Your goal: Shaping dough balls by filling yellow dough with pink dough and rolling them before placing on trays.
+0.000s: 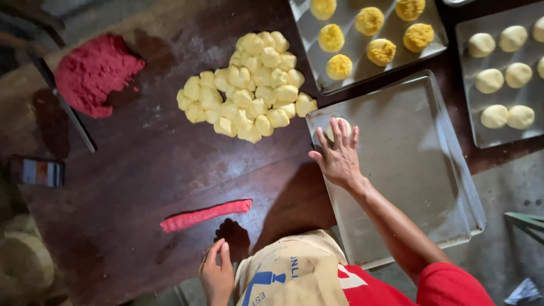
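Note:
My right hand (339, 157) lies flat with fingers spread on a pale dough ball (341, 124), pressing it into the near-left corner of a bare metal tray (413, 170). My left hand (217, 274) rests on the dark wooden table's (141, 170) front edge and holds nothing. Just beyond it lies a red strip of dough (205, 215). A heap of cut yellow dough pieces (249, 85) sits farther back on the table, left of the tray.
A mound of red dough (93, 72) lies at the far left beside a dark strip (68, 107). One tray (368, 34) at the back holds several yellow crumb-coated balls. Another tray (504, 73) at the right holds several pale balls. A small box (35, 171) sits at the left edge.

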